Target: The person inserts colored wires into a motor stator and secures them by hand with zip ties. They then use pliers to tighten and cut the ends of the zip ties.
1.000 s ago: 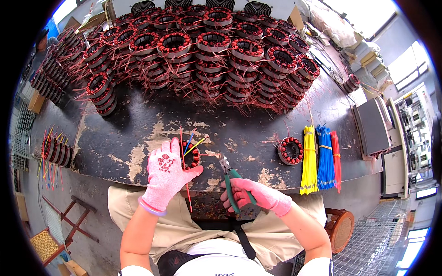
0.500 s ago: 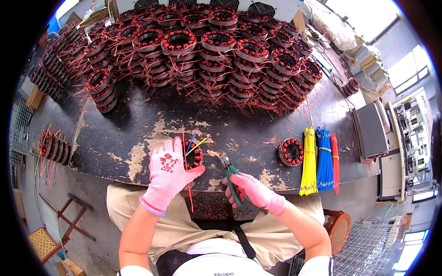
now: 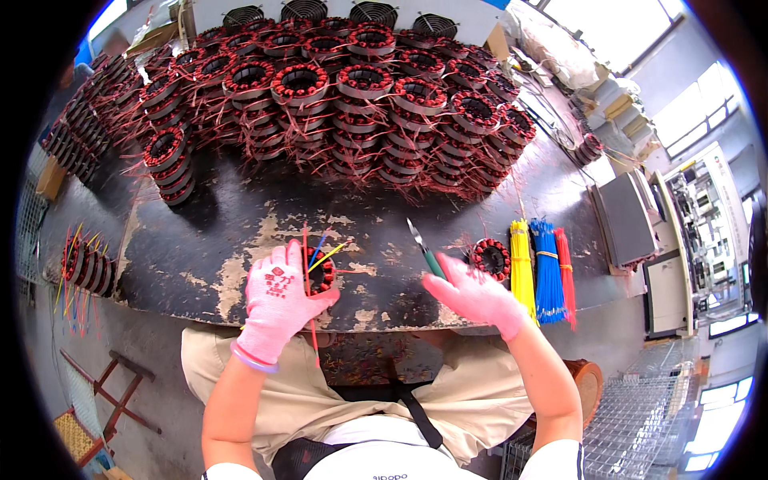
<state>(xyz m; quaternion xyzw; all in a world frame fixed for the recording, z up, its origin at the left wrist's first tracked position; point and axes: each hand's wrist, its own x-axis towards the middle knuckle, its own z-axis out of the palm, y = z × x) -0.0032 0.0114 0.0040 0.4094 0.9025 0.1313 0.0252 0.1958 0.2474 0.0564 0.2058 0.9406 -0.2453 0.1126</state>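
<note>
My left hand (image 3: 282, 294), in a pink glove, is closed on a ring-shaped motor stator (image 3: 323, 276) with red windings at the table's front edge. Beside its fingers, a red wire (image 3: 306, 240), a blue wire (image 3: 319, 242) and a yellow wire (image 3: 328, 255) stick out from the stator. My right hand (image 3: 478, 294), gloved too, is over the table with its thumb spread from the fingers. Green-handled pliers (image 3: 426, 250) point away from me between thumb and fingers, their handle ends hidden by the hand. Just beyond this hand sits a second stator (image 3: 490, 260).
Bundles of yellow wires (image 3: 522, 268), blue wires (image 3: 548, 272) and red wires (image 3: 565, 272) lie at the right. Tall stacks of stators (image 3: 364, 120) fill the table's back. Wired stators (image 3: 88, 268) lie at the left edge. A wooden stool (image 3: 588, 392) stands at lower right.
My right hand has moved right with the pliers, away from the left stator, and its fingers have loosened and spread. My left hand still holds the stator.
</note>
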